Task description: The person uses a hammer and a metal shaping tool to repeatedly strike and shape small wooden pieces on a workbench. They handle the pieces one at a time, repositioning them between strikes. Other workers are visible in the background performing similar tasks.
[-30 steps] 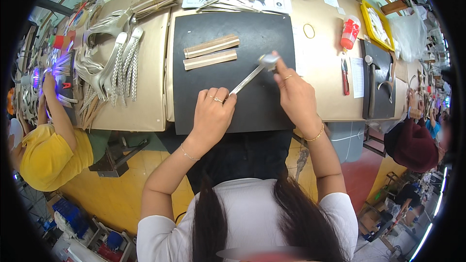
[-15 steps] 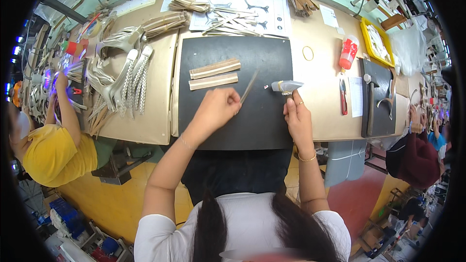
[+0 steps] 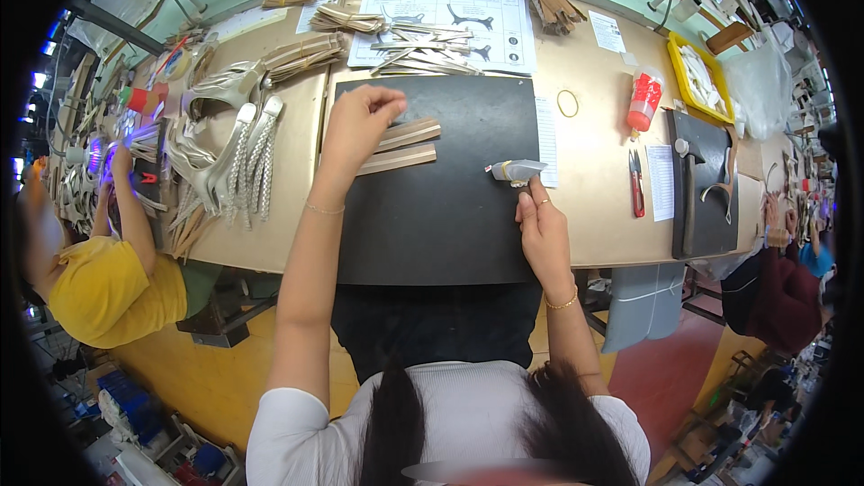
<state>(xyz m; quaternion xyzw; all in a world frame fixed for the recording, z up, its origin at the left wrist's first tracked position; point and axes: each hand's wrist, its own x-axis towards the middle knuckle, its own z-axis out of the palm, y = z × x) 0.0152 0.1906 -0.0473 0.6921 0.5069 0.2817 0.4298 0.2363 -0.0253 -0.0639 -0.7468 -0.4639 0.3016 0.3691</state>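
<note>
My left hand [image 3: 367, 119] is over the far left part of a black mat [image 3: 432, 234]. Its fingers are pinched together; what they hold, if anything, does not show. Just beside it lie two flat bundles of tan and cream strips, a far strip bundle [image 3: 416, 132] and a near one [image 3: 405, 158], their left ends partly behind the hand. At the mat's right edge my right hand [image 3: 542, 223] is closed on a small grey, see-through plastic pouch [image 3: 520, 171] with a yellow band round it, its narrow end pointing left.
Thin pale strips [image 3: 427, 49] lie on a printed drawing sheet [image 3: 504, 18] beyond the mat. Woven straps [image 3: 245, 148] are heaped to the left. A red bottle [image 3: 643, 103], a red-handled cutter [image 3: 637, 184], a yellow basket [image 3: 720, 108] and a hammer [image 3: 686, 148] are at the right.
My left hand has gone from the mat's middle to its far left; the thin strip it held no longer shows. My right hand and the pouch have shifted slightly left and nearer.
</note>
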